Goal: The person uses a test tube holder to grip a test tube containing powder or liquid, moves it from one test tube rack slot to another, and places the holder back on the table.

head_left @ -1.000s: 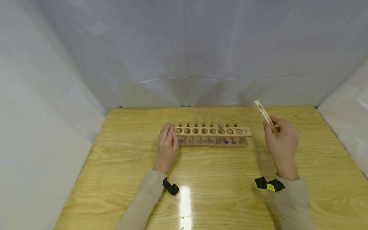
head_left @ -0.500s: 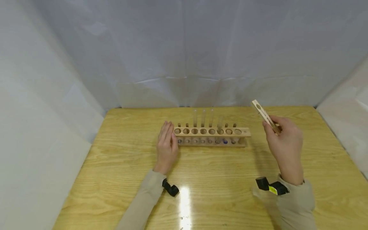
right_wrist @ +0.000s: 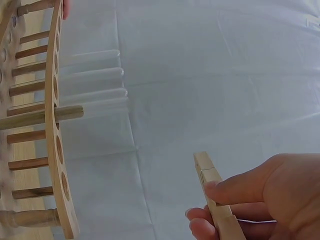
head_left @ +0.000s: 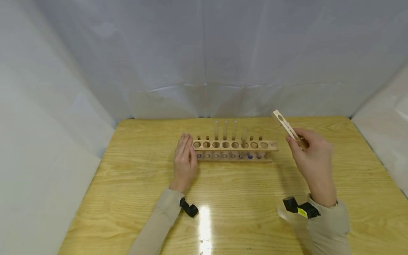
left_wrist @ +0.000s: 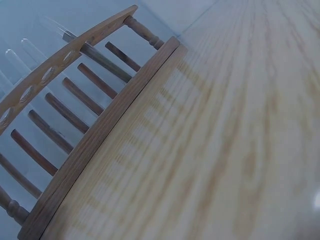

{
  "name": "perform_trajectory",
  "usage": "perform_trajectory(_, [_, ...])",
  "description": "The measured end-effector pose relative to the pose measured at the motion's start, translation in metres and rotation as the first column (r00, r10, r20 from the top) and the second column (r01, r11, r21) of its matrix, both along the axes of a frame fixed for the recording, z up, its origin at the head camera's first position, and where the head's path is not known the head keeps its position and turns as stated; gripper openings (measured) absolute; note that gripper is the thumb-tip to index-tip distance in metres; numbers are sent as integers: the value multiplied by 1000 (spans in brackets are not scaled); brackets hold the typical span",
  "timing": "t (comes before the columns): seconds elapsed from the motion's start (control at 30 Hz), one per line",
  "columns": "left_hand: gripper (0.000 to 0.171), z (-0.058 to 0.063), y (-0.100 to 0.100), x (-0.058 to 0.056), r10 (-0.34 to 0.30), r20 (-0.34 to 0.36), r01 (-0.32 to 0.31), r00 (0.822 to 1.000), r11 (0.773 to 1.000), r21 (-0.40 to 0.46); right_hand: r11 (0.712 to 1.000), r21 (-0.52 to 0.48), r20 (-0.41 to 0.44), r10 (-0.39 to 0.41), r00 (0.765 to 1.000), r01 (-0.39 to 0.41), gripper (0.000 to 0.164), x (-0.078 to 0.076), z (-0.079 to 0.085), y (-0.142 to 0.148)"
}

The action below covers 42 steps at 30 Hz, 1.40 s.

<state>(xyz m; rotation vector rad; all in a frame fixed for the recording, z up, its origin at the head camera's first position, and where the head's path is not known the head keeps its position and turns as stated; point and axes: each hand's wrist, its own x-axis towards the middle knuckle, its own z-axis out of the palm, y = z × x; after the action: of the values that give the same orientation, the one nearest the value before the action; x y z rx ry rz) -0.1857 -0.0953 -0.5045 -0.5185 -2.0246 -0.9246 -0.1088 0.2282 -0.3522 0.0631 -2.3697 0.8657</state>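
Note:
A wooden test tube rack (head_left: 236, 146) stands on the table, with a row of round holes along its top bar. My left hand (head_left: 184, 163) rests against the rack's left end, fingers stretched side by side and thumb at the near corner. To the right of the rack, my right hand (head_left: 313, 152) pinches a wooden test tube clamp (head_left: 283, 124) between thumb and fingers, raised and pointing up and left. Nothing sits in the clamp's jaws. A test tube (head_left: 244, 135) with brownish contents, clearer in the right wrist view (right_wrist: 70, 113), stands in a hole right of the middle.
Three clear test tubes (head_left: 225, 129) stand bottom up along the rack's back row. Short wooden pegs (head_left: 260, 138) show beside them. A pale sheet (head_left: 204, 53) hangs behind the wooden table (head_left: 143, 212), with more sheeting at both sides.
The test tube clamp has swung a little to the left in my right hand, towards the rack. My left hand stays at the rack's end, and the tubes keep their places.

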Motion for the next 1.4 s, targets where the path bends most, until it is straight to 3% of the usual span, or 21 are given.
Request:
perform_trajectory(0.4, [35,1,0,1,3,0,-3,1000,1000,-4,996,40,-95,83,992,-79,23,-5,-7,-4])
perform_trajectory(1.0, [34,0,-1,0,13,-4,-13,1000,1000,-15,988,57,-72,149,986,-145,22,-10,-17,-18])
perform_trajectory(1.4, [34,0,0,0,16,-11,-16,1000,1000,-14,979,115,-150,187,971,-170,19,-19,-31,-31])
